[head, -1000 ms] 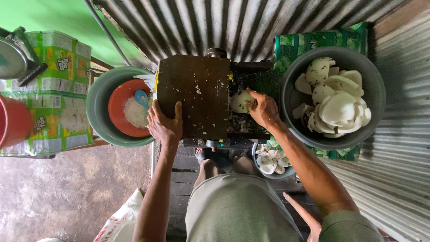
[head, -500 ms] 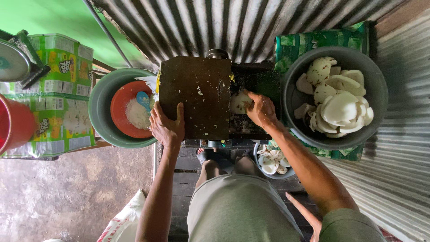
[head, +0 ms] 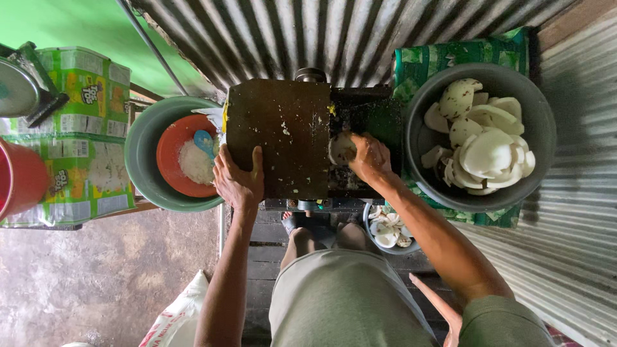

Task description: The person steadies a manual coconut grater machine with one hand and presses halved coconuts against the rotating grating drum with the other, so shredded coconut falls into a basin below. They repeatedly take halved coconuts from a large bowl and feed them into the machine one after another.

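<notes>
A dark metal grating machine (head: 283, 128) stands in front of me. My left hand (head: 236, 180) rests on the near left edge of its flat cover. My right hand (head: 367, 157) presses a white coconut piece (head: 339, 148) into the machine's open slot at the right. To the right, a large grey basin (head: 535, 115) holds several white coconut pieces (head: 488, 151). To the left, a green basin (head: 143, 154) holds an orange bowl (head: 168, 151) with grated white coconut (head: 194, 164) and a small blue scoop (head: 204, 141).
A small bowl of coconut scraps (head: 389, 230) sits below the machine by my knees. Green printed cartons (head: 83, 128) and a red bucket (head: 16, 183) stand at the left. Corrugated metal sheets (head: 334, 35) wall the back and right. A white sack (head: 177, 315) lies on the concrete floor.
My right hand has slid slightly left and pushed the coconut piece further into the slot. My left hand stays on the cover.
</notes>
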The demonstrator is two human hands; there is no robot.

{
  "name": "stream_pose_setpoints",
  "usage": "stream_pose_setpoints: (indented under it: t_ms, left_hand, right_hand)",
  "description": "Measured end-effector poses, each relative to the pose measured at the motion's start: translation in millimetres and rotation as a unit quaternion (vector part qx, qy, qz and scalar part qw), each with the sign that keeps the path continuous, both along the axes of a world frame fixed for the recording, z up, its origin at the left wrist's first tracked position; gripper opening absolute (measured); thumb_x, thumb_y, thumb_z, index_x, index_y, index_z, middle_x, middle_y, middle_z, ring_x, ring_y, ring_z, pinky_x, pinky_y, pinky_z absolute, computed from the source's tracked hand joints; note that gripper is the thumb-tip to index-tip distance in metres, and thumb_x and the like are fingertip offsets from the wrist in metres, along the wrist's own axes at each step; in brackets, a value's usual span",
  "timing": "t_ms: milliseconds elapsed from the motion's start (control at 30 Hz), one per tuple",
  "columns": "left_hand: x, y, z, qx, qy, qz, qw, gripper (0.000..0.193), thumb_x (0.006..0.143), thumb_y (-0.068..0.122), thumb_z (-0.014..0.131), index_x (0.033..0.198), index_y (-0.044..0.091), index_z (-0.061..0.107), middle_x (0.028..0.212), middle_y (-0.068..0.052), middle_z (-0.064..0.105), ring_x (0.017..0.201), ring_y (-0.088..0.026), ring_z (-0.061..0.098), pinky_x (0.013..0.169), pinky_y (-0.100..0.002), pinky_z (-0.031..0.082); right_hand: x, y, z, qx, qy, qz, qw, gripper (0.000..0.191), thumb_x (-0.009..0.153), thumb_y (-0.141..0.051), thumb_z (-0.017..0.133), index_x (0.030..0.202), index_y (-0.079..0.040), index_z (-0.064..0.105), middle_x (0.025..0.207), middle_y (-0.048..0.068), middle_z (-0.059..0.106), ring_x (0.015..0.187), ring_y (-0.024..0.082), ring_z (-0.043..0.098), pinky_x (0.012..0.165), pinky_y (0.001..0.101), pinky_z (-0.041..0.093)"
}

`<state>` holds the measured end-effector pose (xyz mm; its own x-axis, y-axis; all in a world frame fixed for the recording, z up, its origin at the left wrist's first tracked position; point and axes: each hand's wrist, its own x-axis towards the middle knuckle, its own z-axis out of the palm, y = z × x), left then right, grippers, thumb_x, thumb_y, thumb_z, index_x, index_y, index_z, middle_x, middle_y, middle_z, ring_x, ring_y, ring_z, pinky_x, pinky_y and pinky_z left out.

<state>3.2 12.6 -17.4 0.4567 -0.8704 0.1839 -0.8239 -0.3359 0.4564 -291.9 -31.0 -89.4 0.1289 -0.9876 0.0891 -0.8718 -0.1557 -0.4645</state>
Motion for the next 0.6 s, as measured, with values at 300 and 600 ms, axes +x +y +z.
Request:
stream_pose_setpoints:
  t_ms: [300,600]
  left_hand:
    - [-0.4,-0.9,-1.0,0.006,-0.002,0.004,1.000,0.081,0.091,0.063,0.070,0.140,0.001,0.053,0.125,-0.021,0.063,0.112,-0.042,0.061,0.091,-0.054,0.047]
    - [-0.2,0.1,-0.3,0.003,0.002,0.005,1.000,0.080,0.090,0.063,0.071,0.139,0.002,0.053,0.126,-0.021,0.064,0.112,-0.042,0.061,0.092,-0.054,0.047]
  right_hand:
    - [5.3,-6.8,0.9,0.032,0.020,0.027,0.999,0.035,0.079,-0.013,0.074,0.113,-0.007,0.068,0.104,0.021,0.071,0.095,0.044,0.069,0.081,0.0545,0.056]
    - [12.8,-10.5,21.1,0.050,-0.007,0.018,0.999,0.041,0.083,-0.010,0.074,0.122,-0.007,0.065,0.102,0.021,0.072,0.094,0.044,0.070,0.078,0.0539,0.056]
